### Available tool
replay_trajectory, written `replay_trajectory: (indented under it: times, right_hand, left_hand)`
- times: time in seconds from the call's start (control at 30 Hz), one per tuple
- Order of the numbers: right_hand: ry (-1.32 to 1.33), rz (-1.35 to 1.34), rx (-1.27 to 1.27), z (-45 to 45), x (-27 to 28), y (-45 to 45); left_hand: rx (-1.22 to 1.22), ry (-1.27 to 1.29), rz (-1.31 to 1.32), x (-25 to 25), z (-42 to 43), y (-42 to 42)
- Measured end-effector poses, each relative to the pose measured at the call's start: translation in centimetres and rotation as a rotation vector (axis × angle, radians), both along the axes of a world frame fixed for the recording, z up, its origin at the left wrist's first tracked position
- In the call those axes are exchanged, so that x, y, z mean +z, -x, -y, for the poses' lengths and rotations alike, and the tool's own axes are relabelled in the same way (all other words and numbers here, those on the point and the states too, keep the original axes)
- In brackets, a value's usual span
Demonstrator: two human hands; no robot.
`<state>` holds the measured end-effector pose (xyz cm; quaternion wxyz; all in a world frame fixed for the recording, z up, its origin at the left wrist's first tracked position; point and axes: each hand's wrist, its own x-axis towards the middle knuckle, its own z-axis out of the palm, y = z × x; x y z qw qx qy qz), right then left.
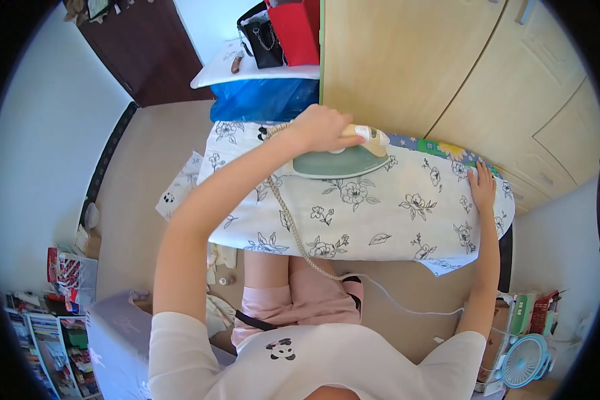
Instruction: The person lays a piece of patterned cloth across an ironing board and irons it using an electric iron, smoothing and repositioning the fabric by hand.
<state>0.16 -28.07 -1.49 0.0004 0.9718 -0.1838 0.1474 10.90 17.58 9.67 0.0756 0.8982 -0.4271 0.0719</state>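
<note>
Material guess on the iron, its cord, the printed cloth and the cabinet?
Iron: likely hard plastic housing, smooth green and cream; soleplate material not visible.
Cord: fabric-braided near the iron, judging by the flecked weave.
Printed cloth: thin matte woven, maybe cotton; limp loose corner.
Cabinet: pale wood look, satin; laminate or veneer, can't tell which.

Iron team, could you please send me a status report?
Left hand gripping iron on flowered cloth. Right hand on cloth's right end. Cord trailing across cloth.
</note>
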Motion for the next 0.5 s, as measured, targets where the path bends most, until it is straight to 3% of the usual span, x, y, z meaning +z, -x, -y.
replay_trajectory:
  times: [0.37,0.43,0.47,0.5]
  right_hand:
    - [0.002,0.051,-0.009,-0.8,0.2,0.3]
    - [0.011,0.047,0.007,-0.6,0.1,0.7]
    - [0.004,0.05,0.013,-0.7,0.1,0.6]
    - [-0.005,0.061,0.018,-0.6,0.2,0.4]
  left_hand:
    - [0.011,0.05,0.008,0.1,0.1,0.5]
    - [-0.103,0.319,0.23,-1.0,0.0,0.3]
    - [-0.107,0.322,0.222,-0.8,0.1,0.9]
    - [-0.176,0.41,0.38,0.2,0.1,1.9]
